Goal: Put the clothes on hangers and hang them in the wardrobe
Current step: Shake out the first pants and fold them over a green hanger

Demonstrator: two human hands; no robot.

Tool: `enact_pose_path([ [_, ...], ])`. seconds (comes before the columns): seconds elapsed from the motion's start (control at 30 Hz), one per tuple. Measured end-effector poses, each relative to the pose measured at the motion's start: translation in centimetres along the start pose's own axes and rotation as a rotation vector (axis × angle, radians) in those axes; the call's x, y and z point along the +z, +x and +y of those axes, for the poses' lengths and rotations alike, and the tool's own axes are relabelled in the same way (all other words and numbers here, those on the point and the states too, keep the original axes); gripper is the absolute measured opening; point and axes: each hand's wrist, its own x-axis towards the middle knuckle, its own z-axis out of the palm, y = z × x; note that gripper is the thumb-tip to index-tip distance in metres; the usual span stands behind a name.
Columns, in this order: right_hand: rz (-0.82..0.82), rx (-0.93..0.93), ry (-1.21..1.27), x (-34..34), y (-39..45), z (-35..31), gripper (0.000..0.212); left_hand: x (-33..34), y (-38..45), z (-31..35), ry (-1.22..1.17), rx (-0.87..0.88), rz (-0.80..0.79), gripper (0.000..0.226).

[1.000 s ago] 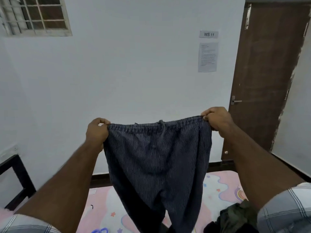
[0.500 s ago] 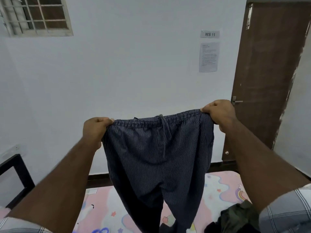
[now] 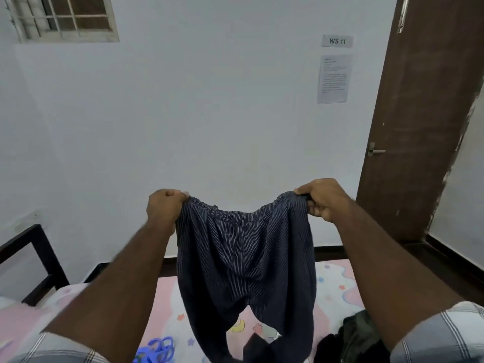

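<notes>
You are early in the task: your left hand [image 3: 163,206] and right hand [image 3: 323,199] each grip a waistband corner of the one pair of striped trousers [image 3: 245,260], held up over the bed [image 3: 332,284] and not yet on a hanger. One heap of dark clothes [image 3: 351,336] waits on it; the blue hangers [image 3: 157,349] are too bunched to count, and no wardrobe shows.

Both arms are bare up to short checked sleeves, light grey-white with darker grey plaid lines. Left sleeve [image 3: 52,347] sits at 7 o'clock, right sleeve [image 3: 442,334] at 5 o'clock. No watch or rings that I can see.
</notes>
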Motion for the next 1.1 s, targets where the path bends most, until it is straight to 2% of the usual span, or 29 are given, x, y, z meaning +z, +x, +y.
enact_pose_path([
  [0.1, -0.037, -0.021, 0.064, 1.1, -0.2, -0.4, 0.008, 0.8, -0.3, 1.1, -0.015, 0.034, -0.032, 0.007],
  [0.2, -0.023, -0.076, 0.08, 1.4, -0.5, -0.9, 0.01, 1.0, -0.4, 2.1, -0.029, 0.079, -0.016, 0.019],
  [0.3, 0.058, -0.152, 0.092, 0.6, 0.0, -0.7, 0.011, 0.0, 0.3, 2.1, -0.081, 0.07, 0.006, 0.031],
  [0.47, 0.304, -0.371, -0.198, -1.4, 1.7, 1.1, 0.013, -1.5, 0.5, 1.2, -0.131, 0.084, 0.046, 0.018],
  [0.6, 0.35, -0.454, -0.3, -1.8, 1.2, 2.2, 0.02, -1.7, 0.2, 0.4, -0.141, 0.124, 0.083, 0.018],
  [0.8, 0.401, -0.501, -0.346, -2.0, 0.8, 3.0, 0.014, -1.7, -0.3, -0.7, -0.193, 0.153, 0.069, 0.018],
  [0.9, 0.396, -0.493, -0.221, -1.7, 0.8, 3.1, 0.015, -1.7, -0.3, -1.1, -0.25, 0.138, -0.007, 0.017],
  [1.0, 0.321, -0.471, -0.016, -1.5, 0.7, 2.9, 0.021, -1.9, -0.3, -1.3, -0.318, 0.145, -0.073, 0.017],
  [1.1, 0.254, -0.479, 0.083, -1.4, 0.6, 2.7, 0.008, -1.9, -0.6, -1.0, -0.351, 0.181, -0.129, 0.019],
])
